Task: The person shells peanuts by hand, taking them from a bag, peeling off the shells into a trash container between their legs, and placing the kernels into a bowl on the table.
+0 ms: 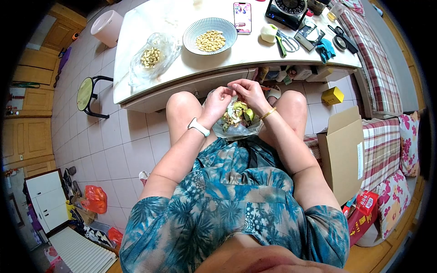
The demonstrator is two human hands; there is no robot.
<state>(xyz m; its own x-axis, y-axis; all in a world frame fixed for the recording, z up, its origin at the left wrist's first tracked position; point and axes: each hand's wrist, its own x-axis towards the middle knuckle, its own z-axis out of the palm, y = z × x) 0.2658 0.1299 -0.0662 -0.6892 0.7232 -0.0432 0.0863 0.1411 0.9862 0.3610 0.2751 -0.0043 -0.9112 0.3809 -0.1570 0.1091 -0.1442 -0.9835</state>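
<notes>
Hands meet over the waste bag (pixel 224 132) between the knees: left hand (pixel 222 98) and right hand (pixel 249 91) bent inward, fingertips pinched close. Whether anything is gripped, cannot tell; too small. Bag gapes just below, at 6 o'clock, peel (pixel 245 113) inside.

Clock centred on hands, 12 straight ahead. Front edge of the bench (pixel 252 49) stands between them and everything on it. At 11, bowl (pixel 190 37) with pale nuts (pixel 210 41). At 10, clear bag (pixel 167 59), more nuts in it. At 12, phone (pixel 242 17), upper end pointing away. At 1, peeled fruit (pixel 269 32), green-handled peeler (pixel 280 46) just beside; black cooker (pixel 287 16) behind. Scissors (pixel 291 44) between 1 and 2.

Floor: stool (pixel 84 94) at 9, yellow box (pixel 332 96) at 3. Carton (pixel 344 159) at 4, near right arm.
</notes>
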